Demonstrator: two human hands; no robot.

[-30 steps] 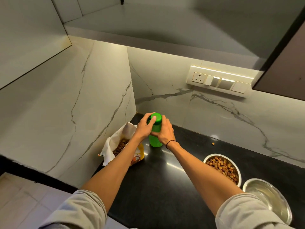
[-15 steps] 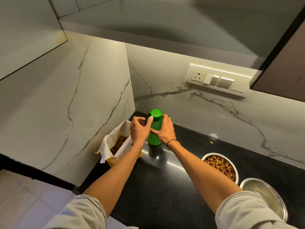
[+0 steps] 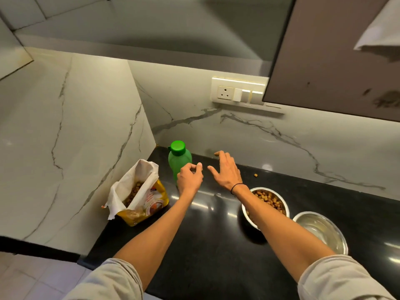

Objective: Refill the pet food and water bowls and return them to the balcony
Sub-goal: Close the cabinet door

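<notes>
Green bottle (image 3: 179,161) stands upright on the black counter (image 3: 207,245), long axis vertical, cap (image 3: 178,146) on top and pointing up, near the back corner. Left hand (image 3: 190,177) is just in front of the bottle's lower half, fingers curled in w/ thumb near fingertips; looks like it holds nothing, though contact w/ the bottle can't be told from this angle. Right hand (image 3: 227,169) is just right of the left one, clear of the bottle, fingers spread and relaxed, gripping nothing.

Left of the left hand: opened pet food bag (image 3: 140,195), mouth tilted up, kibble showing inside. Below-right of the right wrist: steel food bowl (image 3: 281,204) w/ kibble, partly hidden by the forearm. Further right, touching or nearly so, the water bowl (image 3: 322,232). One stray kibble (image 3: 255,175) lies right of the right hand.
</notes>
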